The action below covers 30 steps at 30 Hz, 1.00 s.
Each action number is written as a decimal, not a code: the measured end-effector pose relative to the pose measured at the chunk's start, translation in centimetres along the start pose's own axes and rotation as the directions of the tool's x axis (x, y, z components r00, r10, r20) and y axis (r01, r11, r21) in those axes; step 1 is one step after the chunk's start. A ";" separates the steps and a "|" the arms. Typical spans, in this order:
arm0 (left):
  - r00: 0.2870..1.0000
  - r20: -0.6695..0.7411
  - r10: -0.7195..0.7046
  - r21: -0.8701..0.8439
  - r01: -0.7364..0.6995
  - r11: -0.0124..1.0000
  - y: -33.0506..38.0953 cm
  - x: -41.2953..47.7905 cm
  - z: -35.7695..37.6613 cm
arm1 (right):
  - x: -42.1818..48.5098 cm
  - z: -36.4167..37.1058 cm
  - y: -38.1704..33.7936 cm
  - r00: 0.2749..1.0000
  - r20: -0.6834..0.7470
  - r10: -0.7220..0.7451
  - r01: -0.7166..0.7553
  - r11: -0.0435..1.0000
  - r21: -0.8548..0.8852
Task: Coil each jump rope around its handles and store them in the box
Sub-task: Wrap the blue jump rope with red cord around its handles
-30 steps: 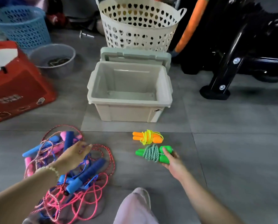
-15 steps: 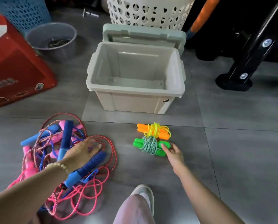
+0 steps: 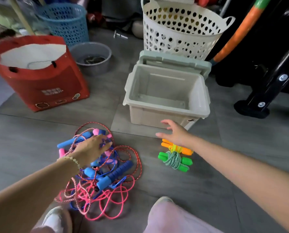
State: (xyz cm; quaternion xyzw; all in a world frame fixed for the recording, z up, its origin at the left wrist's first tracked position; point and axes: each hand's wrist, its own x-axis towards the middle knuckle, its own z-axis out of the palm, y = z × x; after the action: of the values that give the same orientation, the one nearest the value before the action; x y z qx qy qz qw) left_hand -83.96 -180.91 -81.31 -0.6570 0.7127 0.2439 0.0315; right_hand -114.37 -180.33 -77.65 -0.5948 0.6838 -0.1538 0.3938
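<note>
An empty beige box (image 3: 165, 107) stands open on the floor, its lid (image 3: 174, 60) leaning behind it. In front of it lie two coiled ropes: an orange-handled one (image 3: 186, 150) and a green-handled one (image 3: 174, 160). To the left is a tangled heap of jump ropes (image 3: 105, 175) with blue and pink handles. My left hand (image 3: 92, 149) hovers over the heap's top, fingers spread, holding nothing. My right hand (image 3: 174, 133) is open in the air just above the orange rope, in front of the box wall, and hides part of that rope.
A red bag (image 3: 39, 81) stands at the left, a grey bowl (image 3: 91, 56) and a blue basket (image 3: 64, 21) behind it. A white heart-hole basket (image 3: 182, 31) sits behind the box. Black equipment legs (image 3: 266, 91) stand at the right. My shoes and knees are at the bottom.
My right hand has let go of the green coiled rope and lifted forward toward the box. My left hand has shifted toward the far side of the tangled heap. The camera has tilted.
</note>
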 end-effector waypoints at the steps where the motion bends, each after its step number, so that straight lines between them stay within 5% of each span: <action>1: 1.000 -0.010 -0.008 0.008 0.008 1.000 -1.1 0.1 -0.6 | 0.7 0.4 -2.1 0.998 0.038 -0.044 0.047 0.996 -0.072; 6: 0.995 -0.024 -0.097 -0.066 0.095 0.993 -8.1 -0.2 -0.8 | 4.8 8.2 -7.7 0.981 0.184 -0.060 0.095 0.977 -0.191; 10: 0.983 0.090 -0.161 -0.184 0.175 0.967 -12.8 0.1 1.8 | 7.1 17.2 -7.3 0.971 0.229 0.066 -0.067 0.998 -0.002; 15: 0.994 0.084 -0.077 -0.391 0.104 0.915 -13.3 1.4 4.5 | 9.4 24.1 -5.9 0.950 0.248 0.189 -0.244 0.946 0.213; 23: 0.985 0.172 -0.001 -0.509 0.089 0.856 -11.3 3.4 7.6 | 11.9 25.9 -7.6 0.914 0.129 0.384 -0.404 0.841 0.360; 28: 0.971 0.232 -0.059 -0.782 0.223 0.583 -9.8 2.5 6.2 | 10.8 22.6 -8.9 0.908 0.040 0.418 -0.371 0.756 0.540; 30: 0.984 0.156 -0.088 -0.788 0.178 0.590 -8.9 2.2 4.0 | 10.0 19.8 -9.9 0.911 0.000 0.413 -0.316 0.697 0.643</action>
State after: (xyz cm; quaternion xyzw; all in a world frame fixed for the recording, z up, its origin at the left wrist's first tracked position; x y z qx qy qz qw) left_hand -76.88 -181.52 -88.39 -0.6400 0.4748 0.5660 -0.2115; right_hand -93.03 -187.01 -87.20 -0.2677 0.7230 -0.3351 0.5417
